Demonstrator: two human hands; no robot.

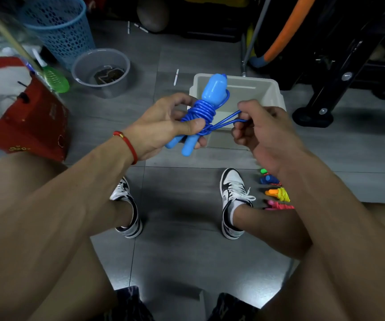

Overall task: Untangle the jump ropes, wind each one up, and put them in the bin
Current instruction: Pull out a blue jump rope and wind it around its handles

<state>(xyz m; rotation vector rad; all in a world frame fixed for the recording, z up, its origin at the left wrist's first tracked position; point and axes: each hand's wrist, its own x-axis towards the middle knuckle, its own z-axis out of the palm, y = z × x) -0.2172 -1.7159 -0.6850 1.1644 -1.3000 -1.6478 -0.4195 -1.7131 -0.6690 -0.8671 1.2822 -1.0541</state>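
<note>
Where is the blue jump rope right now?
The blue jump rope is mid-frame in the head view, held in the left hand above the white bin, its loose loop pinched by the right hand.

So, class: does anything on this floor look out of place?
Yes: three thin white sticks lie scattered on the grey tiled floor, one beside the white plastic bin, two further back. Nothing looks spilled or damaged.

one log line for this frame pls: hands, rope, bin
left hand: grips blue rope handles | right hand: pulls last loop taut | rope: wound, over bin | bin: looks empty | other ropes: floor, by right foot
</note>
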